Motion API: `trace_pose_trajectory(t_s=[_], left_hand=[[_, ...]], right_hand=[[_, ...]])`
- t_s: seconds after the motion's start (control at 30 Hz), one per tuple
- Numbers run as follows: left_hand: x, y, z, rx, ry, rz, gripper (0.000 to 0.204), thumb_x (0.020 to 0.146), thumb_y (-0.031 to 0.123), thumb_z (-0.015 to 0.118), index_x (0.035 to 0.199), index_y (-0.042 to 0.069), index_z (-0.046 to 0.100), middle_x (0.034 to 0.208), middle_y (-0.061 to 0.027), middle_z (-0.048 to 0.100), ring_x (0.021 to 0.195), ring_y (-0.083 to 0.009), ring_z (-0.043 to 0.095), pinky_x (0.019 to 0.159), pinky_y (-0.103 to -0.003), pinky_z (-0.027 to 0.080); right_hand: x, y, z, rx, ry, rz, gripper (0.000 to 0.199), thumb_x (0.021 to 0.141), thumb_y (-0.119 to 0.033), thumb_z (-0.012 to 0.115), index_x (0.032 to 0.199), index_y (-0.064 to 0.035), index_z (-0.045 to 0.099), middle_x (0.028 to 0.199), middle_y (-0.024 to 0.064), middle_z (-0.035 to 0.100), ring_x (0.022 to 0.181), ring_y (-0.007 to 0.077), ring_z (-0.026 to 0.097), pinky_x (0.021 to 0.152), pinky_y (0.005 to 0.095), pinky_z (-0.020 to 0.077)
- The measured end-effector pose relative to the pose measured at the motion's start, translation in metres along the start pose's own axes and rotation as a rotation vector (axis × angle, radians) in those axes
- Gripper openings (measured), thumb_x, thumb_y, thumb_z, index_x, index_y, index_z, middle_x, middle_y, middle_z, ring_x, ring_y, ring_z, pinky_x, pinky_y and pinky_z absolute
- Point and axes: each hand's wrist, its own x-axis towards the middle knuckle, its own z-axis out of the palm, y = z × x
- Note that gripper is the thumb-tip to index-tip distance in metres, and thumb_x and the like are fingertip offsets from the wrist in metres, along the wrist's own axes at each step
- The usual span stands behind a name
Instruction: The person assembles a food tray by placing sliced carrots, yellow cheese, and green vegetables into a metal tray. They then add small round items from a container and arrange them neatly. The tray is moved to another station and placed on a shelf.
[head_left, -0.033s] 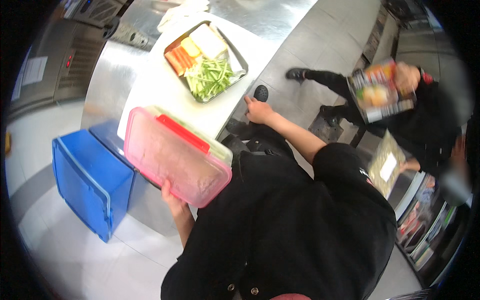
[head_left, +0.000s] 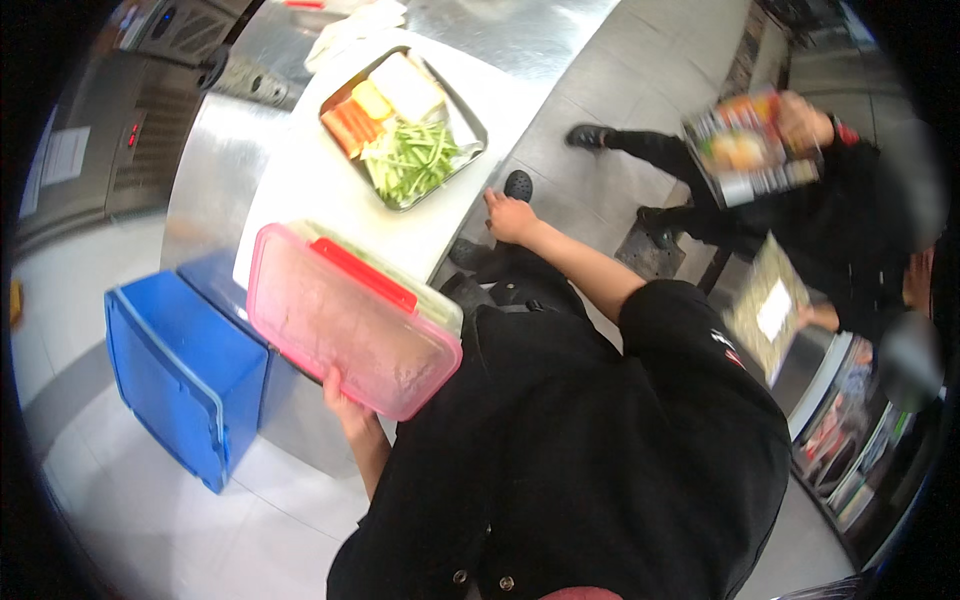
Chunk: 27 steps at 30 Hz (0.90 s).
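Left hand [head_left: 342,408] fingers clamp the pink-lidded box [head_left: 350,325] from beneath its near edge.

Almost nothing moves between the two frames: a co-worker [head_left: 850,200] on the right has lifted the printed food package [head_left: 752,150] slightly higher and closer to the upper edge of the view, while the pink lidded box [head_left: 350,335] sits a touch lower in the view

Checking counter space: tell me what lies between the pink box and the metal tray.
In the head view, only bare white board lies between the pink box, held by the left hand, and the metal tray.
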Motion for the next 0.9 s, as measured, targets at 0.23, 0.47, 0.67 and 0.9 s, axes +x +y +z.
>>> trace_pose_trajectory(t_s=[0.23,0.47,0.67,0.9], left_hand=[[0.009,-0.001,0.002,0.184,-0.057,-0.035,0.075,0.086,0.045,0.056,0.142,-0.001,0.038,0.139,-0.0196,0.048,0.127,-0.0359,0.047,0.109,-0.048,0.036],[0.003,0.002,0.033,0.211,-0.092,-0.086,0.074,0.084,0.041,0.061,0.140,-0.001,0.041,0.138,-0.0187,0.051,0.126,-0.0359,0.048,0.108,-0.048,0.037],[-0.001,-0.001,0.066,0.233,-0.041,-0.053,0.070,0.084,0.037,0.061,0.139,-0.002,0.042,0.136,-0.0174,0.053,0.125,-0.0341,0.050,0.107,-0.046,0.039],[0.007,-0.022,0.126,0.317,-0.123,-0.079,0.064,0.086,0.034,0.058,0.137,-0.003,0.044,0.132,-0.0172,0.056,0.121,-0.0328,0.054,0.106,-0.043,0.041]], right_hand=[[0.038,0.060,0.006,-0.611,-0.003,0.070,0.062,0.095,-0.024,0.047,0.152,-0.0204,0.025,0.137,0.0213,0.045,0.106,0.0313,0.060,0.085,0.0459,0.0475],[0.072,0.077,-0.028,-1.011,-0.075,-0.198,0.053,0.097,-0.026,0.045,0.149,-0.0264,0.036,0.136,0.0188,0.049,0.117,0.0326,0.052,0.091,0.0543,0.0374],[0.097,0.065,-0.005,-0.777,0.008,-0.038,0.036,0.097,-0.036,0.043,0.120,-0.0236,0.068,0.120,0.0101,0.064,0.123,0.0377,0.047,0.098,0.0528,0.0347],[0.051,0.081,-0.010,-0.434,0.084,-0.040,0.038,0.094,-0.035,0.049,0.128,-0.0221,0.062,0.123,0.0156,0.063,0.121,0.0422,0.049,0.095,0.0528,0.0377]])
